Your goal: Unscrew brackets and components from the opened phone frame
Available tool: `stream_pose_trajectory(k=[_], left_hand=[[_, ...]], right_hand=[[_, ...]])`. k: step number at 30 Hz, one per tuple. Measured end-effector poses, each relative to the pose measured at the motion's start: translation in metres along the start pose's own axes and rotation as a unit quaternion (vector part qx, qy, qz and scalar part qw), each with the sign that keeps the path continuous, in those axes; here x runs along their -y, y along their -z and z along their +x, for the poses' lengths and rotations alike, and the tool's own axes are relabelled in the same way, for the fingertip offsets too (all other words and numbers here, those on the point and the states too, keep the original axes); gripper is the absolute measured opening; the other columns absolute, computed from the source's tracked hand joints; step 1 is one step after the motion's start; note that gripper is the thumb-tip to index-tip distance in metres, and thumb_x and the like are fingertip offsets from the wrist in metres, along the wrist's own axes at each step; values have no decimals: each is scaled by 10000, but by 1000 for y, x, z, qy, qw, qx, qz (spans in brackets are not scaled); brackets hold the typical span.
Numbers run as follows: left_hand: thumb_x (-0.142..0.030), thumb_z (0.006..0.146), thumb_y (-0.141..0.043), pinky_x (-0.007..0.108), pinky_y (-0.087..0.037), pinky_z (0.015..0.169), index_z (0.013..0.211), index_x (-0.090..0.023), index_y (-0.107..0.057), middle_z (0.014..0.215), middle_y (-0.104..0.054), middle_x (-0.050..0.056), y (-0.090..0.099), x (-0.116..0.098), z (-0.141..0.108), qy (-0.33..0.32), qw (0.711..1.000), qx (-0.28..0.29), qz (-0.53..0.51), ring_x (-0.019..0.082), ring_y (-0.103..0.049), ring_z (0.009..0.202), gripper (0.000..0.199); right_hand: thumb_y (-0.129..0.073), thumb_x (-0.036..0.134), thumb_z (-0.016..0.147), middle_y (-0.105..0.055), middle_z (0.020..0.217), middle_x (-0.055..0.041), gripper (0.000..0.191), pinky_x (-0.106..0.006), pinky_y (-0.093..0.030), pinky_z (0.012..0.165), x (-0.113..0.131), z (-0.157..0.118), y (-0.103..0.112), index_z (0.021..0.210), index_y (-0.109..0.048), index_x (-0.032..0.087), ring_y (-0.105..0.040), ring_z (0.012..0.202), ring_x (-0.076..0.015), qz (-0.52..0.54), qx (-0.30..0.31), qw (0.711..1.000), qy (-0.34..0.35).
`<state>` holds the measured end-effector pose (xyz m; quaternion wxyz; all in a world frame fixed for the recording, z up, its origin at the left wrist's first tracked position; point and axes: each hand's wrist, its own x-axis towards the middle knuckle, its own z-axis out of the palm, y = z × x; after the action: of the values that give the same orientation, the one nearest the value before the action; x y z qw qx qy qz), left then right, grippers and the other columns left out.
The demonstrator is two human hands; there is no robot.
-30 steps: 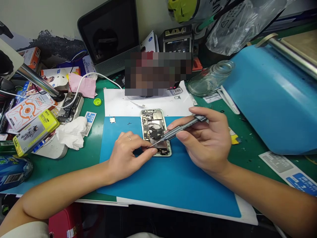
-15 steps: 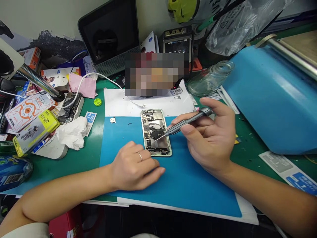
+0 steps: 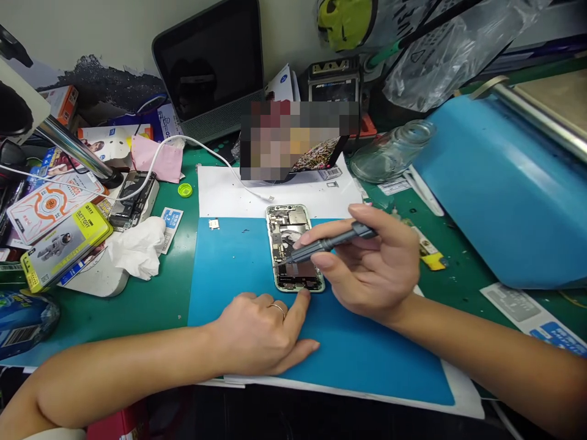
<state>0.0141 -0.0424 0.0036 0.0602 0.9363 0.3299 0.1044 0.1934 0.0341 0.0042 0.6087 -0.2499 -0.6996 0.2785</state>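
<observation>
An opened phone with its inner parts bare lies upright on a blue mat. My right hand grips a dark grey screwdriver between thumb and fingers, its thin tip over the phone's left edge. Whether the tip touches cannot be made out. My left hand rests on the mat below the phone, index fingertip at the phone's bottom edge, thumb apart, nothing visible held. A small metal piece lies at the mat's upper left.
A crumpled tissue, a yellow battery box and another opened phone lie left. Behind stand a dark screen and a phone-like blurred display. A glass jar and large blue object are right.
My right hand has moved left with the screwdriver, its tip now nearer the phone's left edge. My left hand has shifted down and stretched its index finger to the phone's bottom edge.
</observation>
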Motion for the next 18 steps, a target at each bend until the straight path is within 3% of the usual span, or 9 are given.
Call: stream_pose_trajectory(k=[6,13,18], left_hand=[[-482,1029,-422,317,-460,443,1346,14,-519,719,-694,65,-1,-2,0,4,1000,14,-3,218,-662,591,597],[-488,1008,-475,321,-448,424,1376,24,-502,593,-648,15,1,-4,1,0,998,58,22,215,-632,509,630],[-492,1005,-474,331,-453,422,1365,26,-518,601,-656,19,2,-5,1,1,998,56,22,215,-633,511,632]], right_hand=[[-716,157,852,-742,889,-18,609,-324,-657,580,-8,-6,8,1387,-525,375,-738,702,-195,3,6,1000,-9],[-687,50,831,-757,858,-35,733,-293,-642,620,-10,-5,18,1488,-455,277,-727,706,-172,-49,94,991,84],[-680,83,854,-757,857,-41,706,-276,-631,589,-8,-7,17,1490,-445,279,-714,698,-176,-76,118,986,90]])
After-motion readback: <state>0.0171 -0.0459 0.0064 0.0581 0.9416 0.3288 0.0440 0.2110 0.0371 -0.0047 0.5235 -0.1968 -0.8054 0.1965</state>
